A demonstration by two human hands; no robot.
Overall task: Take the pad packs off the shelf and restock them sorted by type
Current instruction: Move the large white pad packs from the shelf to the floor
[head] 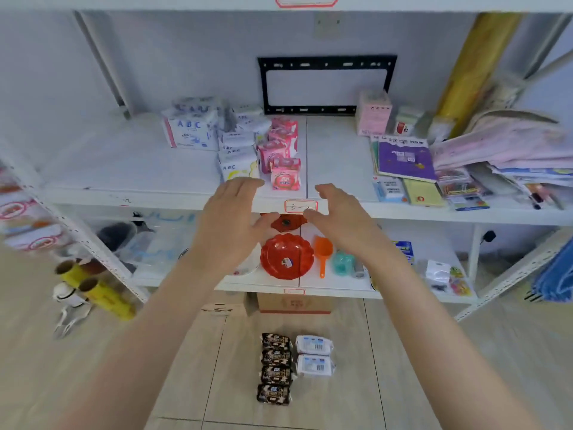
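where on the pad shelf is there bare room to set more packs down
Widest bare patch: the shelf left of the white ABC packs. A narrower strip lies between the pink packs and the purple book. Right of that book it is crowded with papers and cloths.

Shelved white packs (237, 141), pink packs (280, 150) (upright)

Your frame's bright, flat, cool-white, with soft shade just behind the red bowl (286, 255). Sharpest near the bowl. Far left of it the yellow rolls (96, 288) smear with motion blur. The pad packs (238, 144) above it read soft. Straight shelf edges (434, 214) bow away from it, wide-angle.
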